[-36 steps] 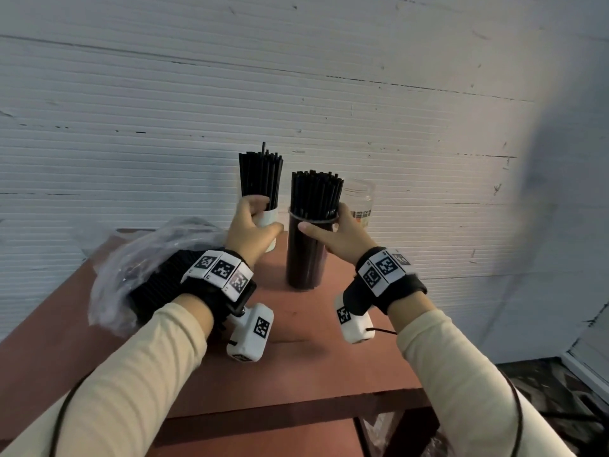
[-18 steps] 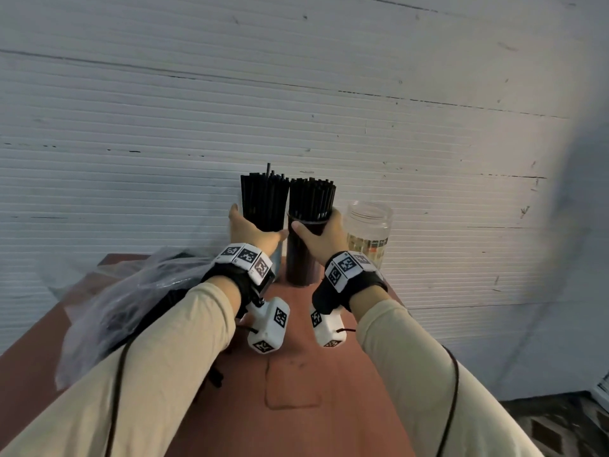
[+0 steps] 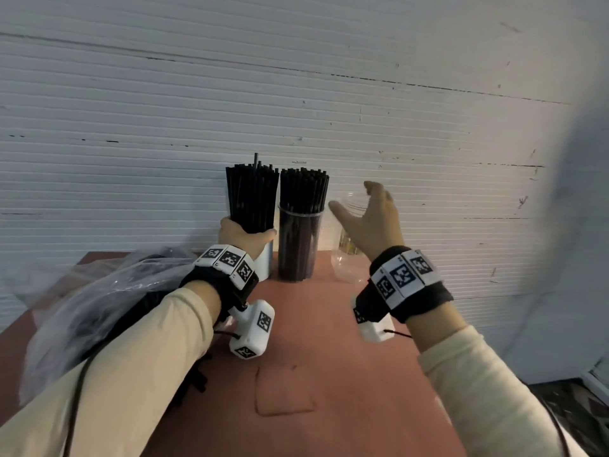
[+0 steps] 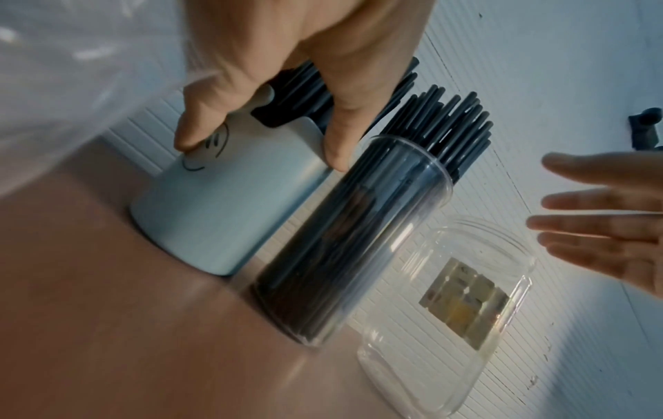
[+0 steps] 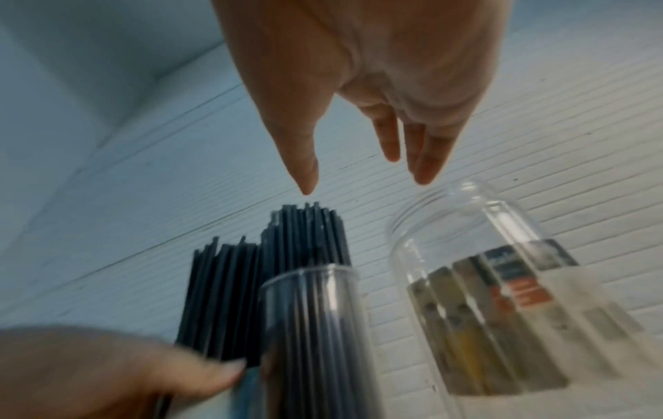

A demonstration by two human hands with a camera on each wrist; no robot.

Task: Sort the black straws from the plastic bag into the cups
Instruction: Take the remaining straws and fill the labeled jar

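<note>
My left hand [image 3: 245,238] is gripping the white cup [image 4: 229,209]; right hand [image 3: 372,222], fingers [image 4: 588,198] spread and empty, is nearing the jar [image 3: 346,258] beside it. I should grab low.

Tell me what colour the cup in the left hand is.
White cup, with a black smiley face drawn on it; clearest in the left wrist view.

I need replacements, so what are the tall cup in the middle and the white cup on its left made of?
Tall cup: clear glossy plastic, probably; straws show through its wall. White cup: opaque, smooth and matte with a printed smiley; ceramic or plastic, can't tell.
</note>
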